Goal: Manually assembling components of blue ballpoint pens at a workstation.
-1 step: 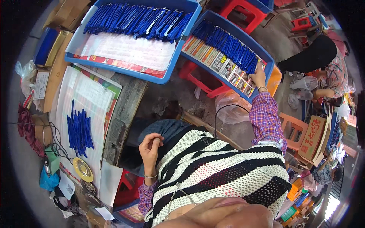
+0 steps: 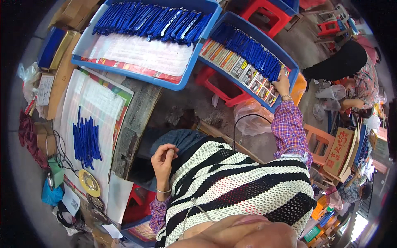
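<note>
Nothing is shifting since the earlier frame: both hands are sitting where they were.

Right hand [image 2: 283,84] is reaching out, fingers pressing on the printed cards and blue pens [image 2: 248,50] at the near right edge of the smaller blue tray [image 2: 289,62]; whether it is gripping anything, cannot tell. Left hand [image 2: 163,160] is resting loosely curled against the striped top [image 2: 231,186], holding nothing. A loose pen pile [image 2: 86,140] is lying on the white sheet [image 2: 89,103] on the bench, well apart.

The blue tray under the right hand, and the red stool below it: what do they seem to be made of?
Blue tray: probably moulded plastic, with an even colour and a smooth raised rim. The right hand rests at its edge. Red stool: likely plastic too, glossy and one-piece.
</note>
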Demonstrator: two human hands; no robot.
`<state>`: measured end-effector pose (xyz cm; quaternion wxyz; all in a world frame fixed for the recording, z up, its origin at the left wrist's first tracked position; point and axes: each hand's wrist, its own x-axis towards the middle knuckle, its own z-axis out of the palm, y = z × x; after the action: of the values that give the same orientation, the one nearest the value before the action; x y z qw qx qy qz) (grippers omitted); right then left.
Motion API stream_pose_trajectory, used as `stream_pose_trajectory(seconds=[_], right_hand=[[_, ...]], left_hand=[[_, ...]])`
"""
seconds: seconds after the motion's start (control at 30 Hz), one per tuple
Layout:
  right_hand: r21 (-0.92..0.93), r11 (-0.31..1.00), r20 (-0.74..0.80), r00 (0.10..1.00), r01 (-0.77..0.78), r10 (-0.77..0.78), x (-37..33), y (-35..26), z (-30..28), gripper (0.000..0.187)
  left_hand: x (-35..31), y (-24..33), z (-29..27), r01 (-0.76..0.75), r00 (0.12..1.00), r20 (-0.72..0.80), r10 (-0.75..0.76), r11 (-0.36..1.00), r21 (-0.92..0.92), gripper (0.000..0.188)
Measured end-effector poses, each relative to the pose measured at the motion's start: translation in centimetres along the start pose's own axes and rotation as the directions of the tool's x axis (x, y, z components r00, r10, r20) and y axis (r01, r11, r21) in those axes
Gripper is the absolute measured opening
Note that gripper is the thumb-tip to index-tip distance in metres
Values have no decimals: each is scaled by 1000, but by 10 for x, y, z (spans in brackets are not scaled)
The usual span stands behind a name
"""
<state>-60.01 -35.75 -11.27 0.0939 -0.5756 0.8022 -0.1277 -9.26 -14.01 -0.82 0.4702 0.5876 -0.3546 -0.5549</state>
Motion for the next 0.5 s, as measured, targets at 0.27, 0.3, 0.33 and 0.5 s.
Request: stream_pose_trajectory(seconds=[0.27,0.3,0.33,0.5], right_hand=[[447,885,77,981,128,-180,37,-31,-45,45],[513,842,83,966,169,-244,31,-78,-62,37],[571,815,114,973,99,-198,12,-133,-87,34],[700,643,90,855,311,-511,-51,-274,-136,32]], left_hand=[[3,2,-7,-137,988,82,128,983,121,13],[0,3,-11,-152,987,76,143,979,133,14],[-2,-1,-13,-170,983,87,159,976,139,16],[-10,-14,-17,-289,955,90,282,954,83,22]])
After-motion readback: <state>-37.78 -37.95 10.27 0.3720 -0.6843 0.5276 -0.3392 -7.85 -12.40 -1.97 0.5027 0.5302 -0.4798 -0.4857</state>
